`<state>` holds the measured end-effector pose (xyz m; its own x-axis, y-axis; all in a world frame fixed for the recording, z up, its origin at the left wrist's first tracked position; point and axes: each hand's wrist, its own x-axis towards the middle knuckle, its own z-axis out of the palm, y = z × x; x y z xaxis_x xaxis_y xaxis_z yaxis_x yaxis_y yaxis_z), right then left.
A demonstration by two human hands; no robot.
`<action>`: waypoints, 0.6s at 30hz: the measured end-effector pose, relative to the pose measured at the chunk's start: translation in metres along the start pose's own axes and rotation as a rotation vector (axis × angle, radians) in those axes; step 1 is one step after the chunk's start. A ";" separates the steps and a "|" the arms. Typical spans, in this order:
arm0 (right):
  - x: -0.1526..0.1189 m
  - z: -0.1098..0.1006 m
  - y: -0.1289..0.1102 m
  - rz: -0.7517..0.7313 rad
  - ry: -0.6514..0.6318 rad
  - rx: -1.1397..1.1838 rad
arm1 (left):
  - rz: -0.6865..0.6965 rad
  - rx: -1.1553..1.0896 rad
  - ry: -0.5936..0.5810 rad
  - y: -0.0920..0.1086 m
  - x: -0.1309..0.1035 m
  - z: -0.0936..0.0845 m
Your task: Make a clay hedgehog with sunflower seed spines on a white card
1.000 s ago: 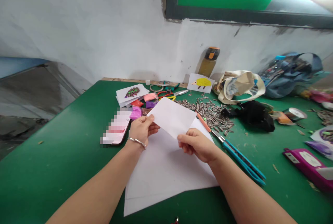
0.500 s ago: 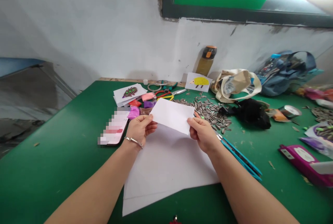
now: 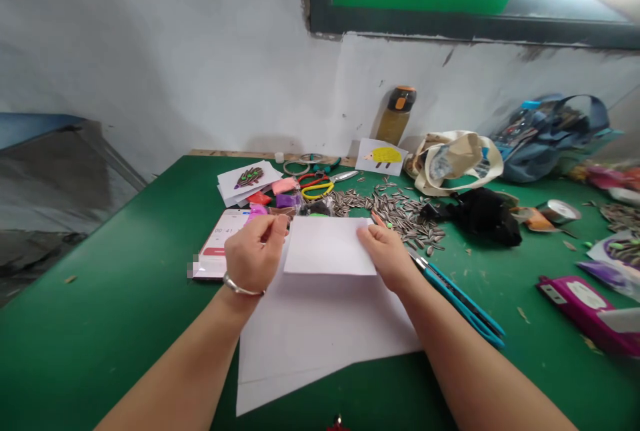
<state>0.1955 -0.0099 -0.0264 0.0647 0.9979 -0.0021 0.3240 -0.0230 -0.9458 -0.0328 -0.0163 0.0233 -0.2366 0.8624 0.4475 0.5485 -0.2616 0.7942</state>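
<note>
A small white card (image 3: pixel 327 247) is held above larger white sheets (image 3: pixel 330 324) on the green table. My right hand (image 3: pixel 387 251) grips the card's right edge, thumb on top. My left hand (image 3: pixel 255 251), with a silver bangle at the wrist, is closed just left of the card's left edge; whether anything is between its fingers is hidden. Behind the card lie sunflower seeds (image 3: pixel 400 214) and small colored packets (image 3: pixel 286 201). A phone (image 3: pixel 213 254) lies beside my left hand.
Teal-handled tools (image 3: pixel 463 301) lie right of the sheets. Scissors (image 3: pixel 317 189), a hedgehog drawing (image 3: pixel 383 156) and a bottle (image 3: pixel 397 116) are at the back. Farther right are a cream bag (image 3: pixel 453 161), a black pouch (image 3: pixel 487 217) and a magenta box (image 3: pixel 590 311).
The card has come lower and nearer and now lies level. My left hand has turned, moved down and left, and no longer visibly pinches the card's corner.
</note>
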 end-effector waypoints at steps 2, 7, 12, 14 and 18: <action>-0.003 0.005 -0.003 -0.043 -0.069 -0.172 | 0.118 -0.017 -0.069 0.009 -0.010 -0.003; -0.006 0.016 -0.003 -0.154 -0.215 -0.458 | 0.394 0.017 -0.481 0.008 -0.030 0.018; -0.005 0.016 0.008 -0.184 -0.115 -0.725 | 0.537 0.356 -0.832 -0.014 -0.044 0.053; -0.005 0.010 0.006 -0.172 -0.077 -0.711 | 0.508 0.474 -0.889 -0.017 -0.049 0.058; -0.009 -0.017 -0.015 -0.220 -0.099 -0.789 | 0.507 0.571 -0.925 -0.013 -0.053 0.056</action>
<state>0.2064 -0.0196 -0.0066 -0.1490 0.9844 0.0935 0.8895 0.1748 -0.4221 0.0179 -0.0341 -0.0337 0.6472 0.7623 0.0060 0.7443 -0.6336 0.2110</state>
